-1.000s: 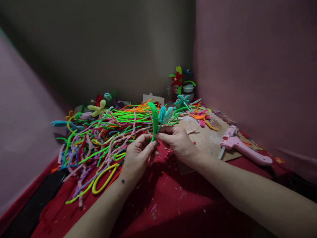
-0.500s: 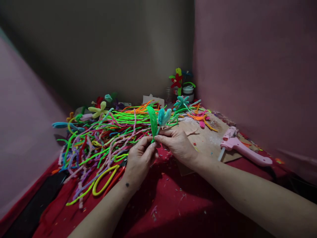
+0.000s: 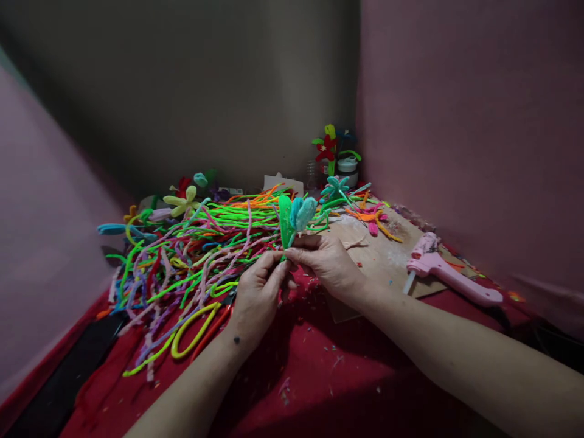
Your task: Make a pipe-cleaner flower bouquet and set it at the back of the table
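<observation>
Brought round since a second ago: green chenille leaf (image 3: 285, 222), now meeting or overlapping the light-blue chenille bud (image 3: 303, 213) in view, with a gap showing between the two in both earlier views. Straighter, too, than half a second ago, and without the forward hook of the tip seen at first (same place, though, in mid-air above the red-covered worktop (image 3: 319, 365)). Pinching the leaf's base between thumb and index finger of the left hand (image 3: 258, 289); pinching the bud's thin stem just beside it with thumb and index finger of the right hand (image 3: 331, 267) (exact grip partly hidden by the fingertips).

Tight on the left: heaped pipe cleaners (image 3: 219, 237) right up to the left hand, plus a tool with yellow and red handles (image 3: 176, 350) by the wrist. On the right, a cardboard sheet (image 3: 378, 252), with a pink glue gun (image 3: 449, 277) across its right edge, beyond the right forearm. More room on the near side, between the forearms, over cloth strewn with clippings.

Leaf tip pointing up, long axis nearly upright, base down in the fingers; bud leaning up and rightward from the same low point.
</observation>
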{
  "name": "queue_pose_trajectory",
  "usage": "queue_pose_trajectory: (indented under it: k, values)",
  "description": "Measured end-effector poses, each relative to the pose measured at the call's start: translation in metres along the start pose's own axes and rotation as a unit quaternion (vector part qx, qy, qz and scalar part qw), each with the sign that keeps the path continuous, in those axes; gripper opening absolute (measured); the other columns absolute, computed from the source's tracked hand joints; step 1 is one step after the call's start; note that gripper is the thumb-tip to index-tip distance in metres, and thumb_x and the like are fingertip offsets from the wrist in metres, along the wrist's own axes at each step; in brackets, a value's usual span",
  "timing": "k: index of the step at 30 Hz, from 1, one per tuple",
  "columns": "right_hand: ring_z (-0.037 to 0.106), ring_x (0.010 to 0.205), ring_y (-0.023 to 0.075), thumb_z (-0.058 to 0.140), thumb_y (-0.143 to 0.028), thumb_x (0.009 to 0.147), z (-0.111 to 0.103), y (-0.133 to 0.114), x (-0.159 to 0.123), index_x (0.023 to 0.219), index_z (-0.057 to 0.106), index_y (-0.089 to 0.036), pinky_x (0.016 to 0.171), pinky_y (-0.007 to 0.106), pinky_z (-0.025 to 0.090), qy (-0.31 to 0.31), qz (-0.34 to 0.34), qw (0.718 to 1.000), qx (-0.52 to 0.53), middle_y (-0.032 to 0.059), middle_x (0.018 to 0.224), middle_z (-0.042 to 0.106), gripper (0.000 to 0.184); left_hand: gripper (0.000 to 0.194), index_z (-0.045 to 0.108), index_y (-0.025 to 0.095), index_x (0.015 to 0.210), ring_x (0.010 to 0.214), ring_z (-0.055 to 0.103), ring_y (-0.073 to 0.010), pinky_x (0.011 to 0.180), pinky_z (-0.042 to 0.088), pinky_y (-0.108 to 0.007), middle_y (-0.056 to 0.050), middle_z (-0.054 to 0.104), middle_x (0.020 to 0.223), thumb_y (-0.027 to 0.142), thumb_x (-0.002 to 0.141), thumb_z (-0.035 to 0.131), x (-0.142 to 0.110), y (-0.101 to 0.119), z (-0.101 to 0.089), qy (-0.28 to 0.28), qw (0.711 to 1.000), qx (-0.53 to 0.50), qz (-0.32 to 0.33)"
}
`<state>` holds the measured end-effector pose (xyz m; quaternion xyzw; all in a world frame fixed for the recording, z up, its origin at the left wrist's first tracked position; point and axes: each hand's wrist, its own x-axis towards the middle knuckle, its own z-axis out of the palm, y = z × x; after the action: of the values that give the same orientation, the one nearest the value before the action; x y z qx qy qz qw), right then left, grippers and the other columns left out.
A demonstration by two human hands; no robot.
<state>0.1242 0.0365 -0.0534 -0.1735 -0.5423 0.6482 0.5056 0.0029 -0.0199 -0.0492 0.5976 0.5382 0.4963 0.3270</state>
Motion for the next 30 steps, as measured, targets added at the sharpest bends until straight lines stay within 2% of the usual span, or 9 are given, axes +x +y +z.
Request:
queue_pose_trajectory:
  k: [10,16,20,24,27,30]
  values:
    - [0.039,0.044,0.0044,0.07,-0.026,0.066,-0.0007,0.0009,0.0001,0.056,0.056,-0.013,0.046,0.021,0.032,0.001,0.015,0.999,0.032,-0.0059,0.049,0.049,0.021,0.014,0.057,0.015,0.084,0.048,0.047,-0.0085,0.045,0.038,-0.02,0.003,0.054,0.058,0.029,0.082,0.053,0.0004,0.0011,-0.0029,-0.023,0.999,-0.037,-0.023]
    - [0.038,0.044,0.0042,0.076,-0.024,0.057,0.0039,-0.0014,0.0006,0.056,0.057,-0.014,0.046,0.02,0.031,0.049,0.04,0.996,0.069,-0.0073,0.048,0.047,0.021,0.017,0.054,0.015,0.071,0.044,0.038,-0.0054,0.041,0.03,-0.018,0.004,0.048,0.053,0.029,0.082,0.055,-0.0004,0.0022,-0.001,0.007,0.999,-0.024,-0.02]
    - [0.037,0.046,0.0044,0.075,-0.025,0.058,0.0045,-0.0016,-0.0005,0.057,0.057,-0.014,0.047,0.021,0.03,0.044,0.033,0.997,0.053,-0.0076,0.048,0.046,0.021,0.018,0.055,0.016,0.069,0.045,0.036,-0.0047,0.041,0.027,-0.018,0.005,0.045,0.054,0.03,0.081,0.057,-0.0008,0.0012,-0.0018,0.014,0.999,-0.029,-0.016]
    - [0.037,0.048,0.0047,0.071,-0.028,0.064,0.0033,-0.0035,-0.0019,0.059,0.057,-0.013,0.049,0.021,0.03,0.026,0.029,0.999,0.013,-0.0065,0.051,0.047,0.021,0.018,0.055,0.015,0.074,0.043,0.035,-0.0042,0.04,0.026,-0.018,0.004,0.046,0.056,0.032,0.08,0.058,-0.0004,0.0017,-0.0024,-0.021,0.993,-0.096,-0.062]
    - [0.037,0.049,0.0049,0.068,-0.029,0.067,0.0019,-0.0036,-0.0017,0.063,0.058,-0.012,0.049,0.022,0.03,0.02,0.023,0.999,-0.009,-0.0058,0.054,0.048,0.02,0.017,0.056,0.016,0.082,0.043,0.034,-0.0031,0.04,0.025,-0.017,0.004,0.046,0.061,0.033,0.081,0.057,0.0007,0.0021,-0.0026,-0.05,0.976,-0.187,-0.097]
    - [0.038,0.051,0.0052,0.066,-0.028,0.07,0.0004,-0.002,-0.0007,0.064,0.058,-0.012,0.05,0.021,0.03,0.012,0.003,1.0,-0.027,-0.0049,0.056,0.049,0.018,0.015,0.055,0.016,0.082,0.043,0.031,-0.0017,0.038,0.021,-0.016,0.004,0.047,0.063,0.031,0.082,0.056,0.0025,0.0015,-0.0037,-0.083,0.956,-0.253,-0.121]
